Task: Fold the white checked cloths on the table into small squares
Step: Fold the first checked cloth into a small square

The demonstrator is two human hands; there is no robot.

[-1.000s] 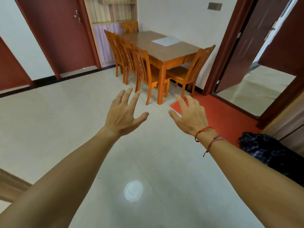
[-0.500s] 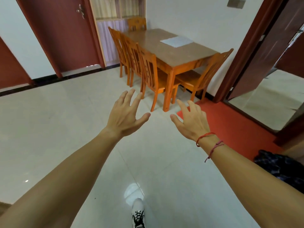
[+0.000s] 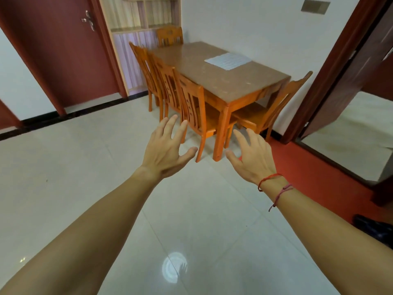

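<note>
A white checked cloth (image 3: 228,60) lies flat on the far right part of the wooden table (image 3: 214,81), well ahead of me across the room. My left hand (image 3: 168,149) is stretched out in front of me with fingers spread, holding nothing. My right hand (image 3: 252,157), with red string bracelets on the wrist, is held out the same way and is empty. Both hands hover over the tiled floor, short of the table.
Several orange wooden chairs (image 3: 191,107) line the table's left side, one stands at its near right end (image 3: 274,107). A red mat (image 3: 314,179) lies at right beside an open doorway. A dark bundle (image 3: 374,228) sits on the floor at right. A dark red door (image 3: 57,50) is at left.
The table and chairs have grown larger and nearer as I walk toward them. A shoe seen half a second ago is out of view. Both hands stay outstretched and empty.
</note>
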